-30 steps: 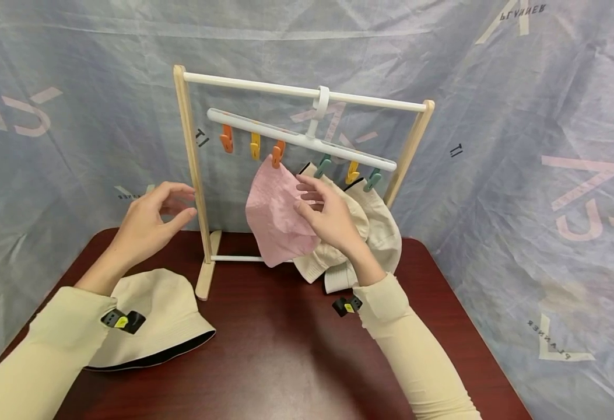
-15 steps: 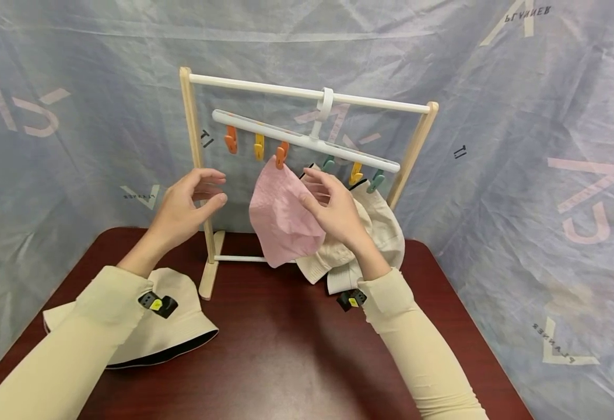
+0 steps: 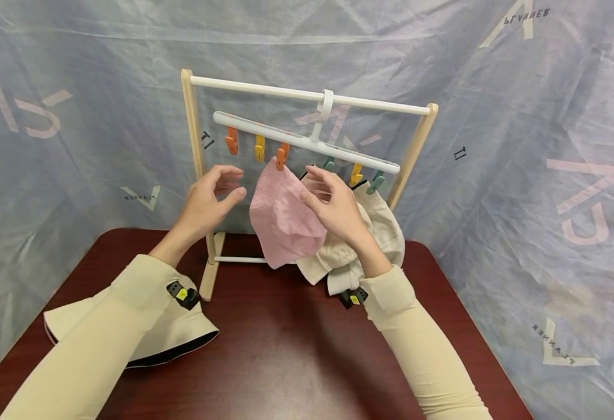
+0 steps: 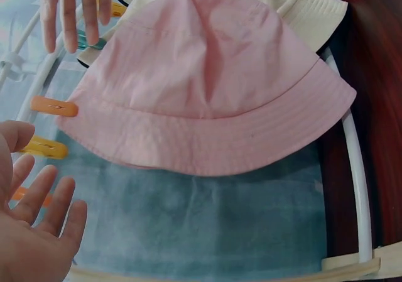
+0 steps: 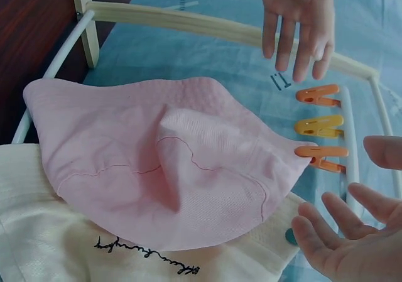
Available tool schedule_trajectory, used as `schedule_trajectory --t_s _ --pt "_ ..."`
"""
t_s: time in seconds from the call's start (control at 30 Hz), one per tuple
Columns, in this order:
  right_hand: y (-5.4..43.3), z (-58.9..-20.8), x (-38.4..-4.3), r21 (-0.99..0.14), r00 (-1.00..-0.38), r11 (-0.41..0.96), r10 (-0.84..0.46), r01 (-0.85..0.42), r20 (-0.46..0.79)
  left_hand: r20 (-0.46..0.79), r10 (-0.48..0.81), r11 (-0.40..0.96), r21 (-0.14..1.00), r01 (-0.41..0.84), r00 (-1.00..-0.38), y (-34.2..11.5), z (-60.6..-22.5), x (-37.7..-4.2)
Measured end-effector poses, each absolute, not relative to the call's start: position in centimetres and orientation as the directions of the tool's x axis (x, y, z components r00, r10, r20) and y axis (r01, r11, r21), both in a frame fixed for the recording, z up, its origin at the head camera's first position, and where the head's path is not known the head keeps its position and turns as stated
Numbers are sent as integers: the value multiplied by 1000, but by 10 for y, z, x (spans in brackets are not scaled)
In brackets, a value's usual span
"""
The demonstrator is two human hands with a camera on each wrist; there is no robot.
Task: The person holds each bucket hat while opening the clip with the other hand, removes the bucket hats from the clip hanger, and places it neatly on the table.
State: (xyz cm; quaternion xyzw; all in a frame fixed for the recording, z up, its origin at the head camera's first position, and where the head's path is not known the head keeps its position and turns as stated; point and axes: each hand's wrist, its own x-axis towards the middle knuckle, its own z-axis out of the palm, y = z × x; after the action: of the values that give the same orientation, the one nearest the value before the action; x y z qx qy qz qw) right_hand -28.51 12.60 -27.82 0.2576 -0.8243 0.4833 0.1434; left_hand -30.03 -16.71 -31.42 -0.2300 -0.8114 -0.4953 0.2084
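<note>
A pink bucket hat (image 3: 286,213) hangs by its brim from an orange clip (image 3: 283,156) on the white hanger (image 3: 265,129). My left hand (image 3: 213,195) is in the air to the left of the hat, fingers relaxed and holding nothing. On the other side my right hand (image 3: 333,204) overlaps the hat's right edge in the head view, its fingers loosely bent. The right wrist view shows that right hand (image 5: 352,232) apart from the hat, near the clips. Two cream hats, one of them (image 3: 385,224) at the far right, hang behind the pink one.
Wooden posts and a white rail (image 3: 259,87) form the rack that carries the hanger. An orange clip (image 3: 231,141) and a yellow clip (image 3: 259,148) hang at left. Another cream bucket hat (image 3: 181,326) lies on the dark red table (image 3: 265,361), partly behind my left sleeve.
My left hand has moved right, from beyond the rack's left post to beside the pink hat. The right hand has stayed nearly in place.
</note>
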Motion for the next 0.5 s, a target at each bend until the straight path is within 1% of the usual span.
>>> schedule_trajectory --t_s 0.37,0.5 --pt "126 -275 -287 -721 -833 417 -288 -553 472 527 128 368 761 533 -840 -146 -322 -318" --pt "125 -274 -286 -723 -835 418 -291 -550 467 512 112 376 771 514 -851 -142 -324 -325"
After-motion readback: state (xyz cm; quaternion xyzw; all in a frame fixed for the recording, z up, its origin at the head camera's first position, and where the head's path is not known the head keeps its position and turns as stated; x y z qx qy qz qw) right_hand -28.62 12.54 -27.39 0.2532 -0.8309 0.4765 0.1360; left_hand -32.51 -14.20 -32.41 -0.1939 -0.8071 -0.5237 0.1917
